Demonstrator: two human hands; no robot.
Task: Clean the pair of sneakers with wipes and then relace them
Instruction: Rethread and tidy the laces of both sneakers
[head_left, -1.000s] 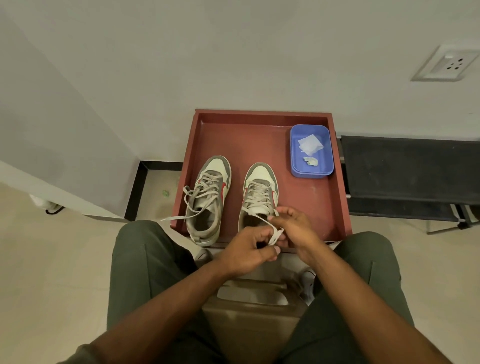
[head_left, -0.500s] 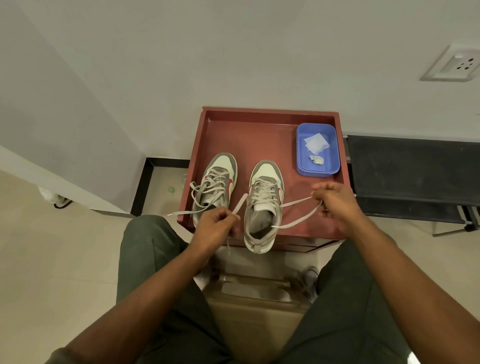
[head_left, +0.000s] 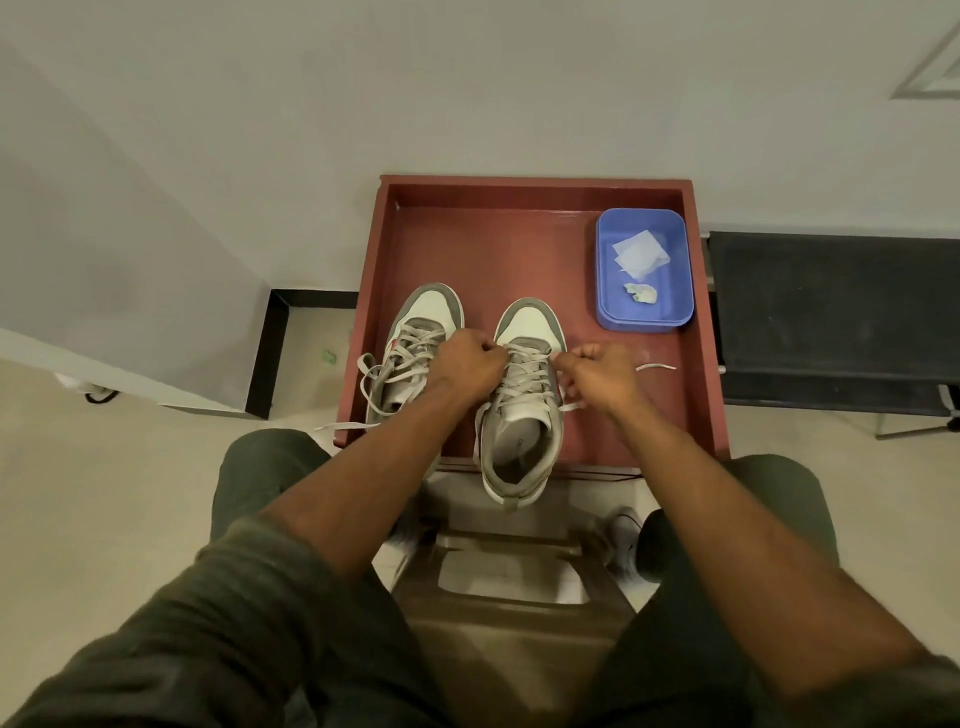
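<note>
Two sneakers stand side by side on a red tray (head_left: 524, 249), toes toward its far edge, in the head camera's only view. The left sneaker (head_left: 415, 343) sits by the tray's left edge, its laces (head_left: 376, 382) loose and looped, with one end trailing over the near left corner. The right sneaker (head_left: 522, 415) stands near the middle of the tray, and its heel juts out past the near edge. Both hands work at the lacing on the upper part of this shoe. The left hand (head_left: 467, 361) is curled into a loose fist at the shoe's left side, fingers closed on the lace there, and it overlaps the inner side of the left sneaker. The right hand (head_left: 597, 374) is curled in the same way at the shoe's right side, pinching the lace (head_left: 571, 406), and a short stretch of it shows below the fingers. Another lace end (head_left: 655, 367) lies on the tray floor just to the right of that hand. A blue tub (head_left: 680, 312) sits in the far right corner of the tray, holding a flat white wipe (head_left: 639, 254) and a small crumpled wipe (head_left: 641, 292) nearer its front. The person's knees in dark green trousers (head_left: 260, 467) frame the tray's near edge.
</note>
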